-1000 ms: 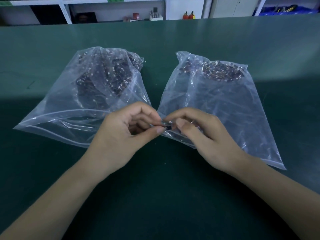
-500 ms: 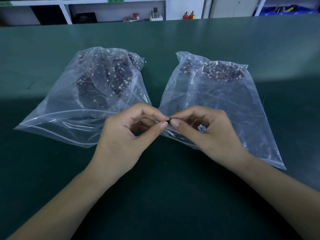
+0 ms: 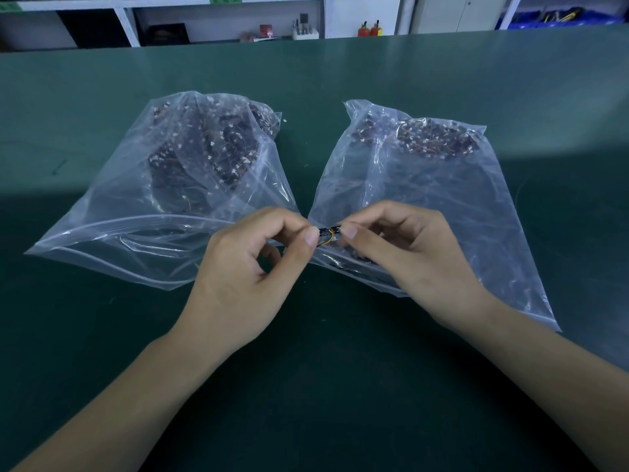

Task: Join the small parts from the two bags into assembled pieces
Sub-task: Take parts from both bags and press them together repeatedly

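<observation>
- Left hand [image 3: 245, 267]: thumb and forefinger pinch the left end of a small black part with thin yellow-orange wires [image 3: 327, 234]; the other fingers are curled under the palm.
- Right hand [image 3: 408, 253]: thumb and forefinger pinch the right end of the same small black part, the remaining fingers loosely curled.
- Location of the part: held between the two hands, above the near centre of the counter, just in front of the mouths of both bags. Whether it is one piece or two being mated cannot be told; it is too small.
- Handling, as a judgement: very light, with a stiff body and thin flexible wires. The wires look prone to bending or pulling out, so hold should be taken on the rigid black ends, not on the wire loop. Small size makes slipping from the fingertips a risk.
- Left clear plastic zip bag [image 3: 153, 206]: lies flat to the left, its open mouth near, a heap of dark parts with white specks at its far end.
- Right clear plastic zip bag [image 3: 452, 185]: lies to the right, partly beneath the right hand, with a similar heap at the far end. The slack film near the fingers could snag.
- Dark green counter [image 3: 306, 386]: carries both bags.
- White shelving [image 3: 129, 25]: beyond the far edge, well apart, no obstruction.
</observation>
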The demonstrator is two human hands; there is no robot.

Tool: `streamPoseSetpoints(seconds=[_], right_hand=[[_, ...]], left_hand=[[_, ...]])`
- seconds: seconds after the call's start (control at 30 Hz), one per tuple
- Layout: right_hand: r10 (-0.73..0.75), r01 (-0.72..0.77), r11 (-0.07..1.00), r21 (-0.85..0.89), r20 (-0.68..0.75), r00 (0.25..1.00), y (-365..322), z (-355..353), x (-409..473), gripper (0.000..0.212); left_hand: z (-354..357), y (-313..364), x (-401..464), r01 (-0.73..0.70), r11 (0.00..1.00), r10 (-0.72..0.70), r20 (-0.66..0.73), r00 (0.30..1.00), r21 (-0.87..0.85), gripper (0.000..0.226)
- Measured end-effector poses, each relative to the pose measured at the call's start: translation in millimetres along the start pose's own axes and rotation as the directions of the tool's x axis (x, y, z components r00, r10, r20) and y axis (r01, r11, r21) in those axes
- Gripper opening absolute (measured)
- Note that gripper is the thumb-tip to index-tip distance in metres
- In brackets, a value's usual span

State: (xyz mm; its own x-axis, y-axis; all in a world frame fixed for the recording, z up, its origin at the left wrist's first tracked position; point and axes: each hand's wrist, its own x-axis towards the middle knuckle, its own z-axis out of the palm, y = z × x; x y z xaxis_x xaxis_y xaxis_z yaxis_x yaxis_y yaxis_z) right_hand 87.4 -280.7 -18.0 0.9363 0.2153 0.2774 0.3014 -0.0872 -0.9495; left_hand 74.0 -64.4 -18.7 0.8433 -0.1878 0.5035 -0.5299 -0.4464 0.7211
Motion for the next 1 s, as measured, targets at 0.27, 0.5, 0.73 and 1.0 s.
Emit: streamPoseSetpoints(seconds=[0.27,0.5,0.73,1.0], right_hand=[[-0.024,0.023,0.994,-0.108,-0.006,1.000,-1.6,1.2,-0.9,0.007],[-0.030,0.030,0.978,-0.207,-0.001,1.000,0.2,3.6,-3.1,0.010],[-0.059,0.060,0.965,-0.254,0.009,0.998,3.1,5.0,-4.5,0.011],[-0.066,0.067,0.965,-0.253,0.013,0.998,2.0,4.2,-4.4,0.011]], left_hand=[[1.0,-0.3,-0.5,-0.046,0.998,0.047,-0.015,0.999,0.053,0.013],[3.6,1.6,-2.4,-0.073,0.993,0.076,-0.035,0.996,0.097,0.012],[6.5,4.5,-3.0,-0.094,0.983,0.102,-0.043,0.994,0.155,0.014],[6.9,4.7,-3.6,-0.088,0.985,0.098,-0.059,0.993,0.151,0.012]])
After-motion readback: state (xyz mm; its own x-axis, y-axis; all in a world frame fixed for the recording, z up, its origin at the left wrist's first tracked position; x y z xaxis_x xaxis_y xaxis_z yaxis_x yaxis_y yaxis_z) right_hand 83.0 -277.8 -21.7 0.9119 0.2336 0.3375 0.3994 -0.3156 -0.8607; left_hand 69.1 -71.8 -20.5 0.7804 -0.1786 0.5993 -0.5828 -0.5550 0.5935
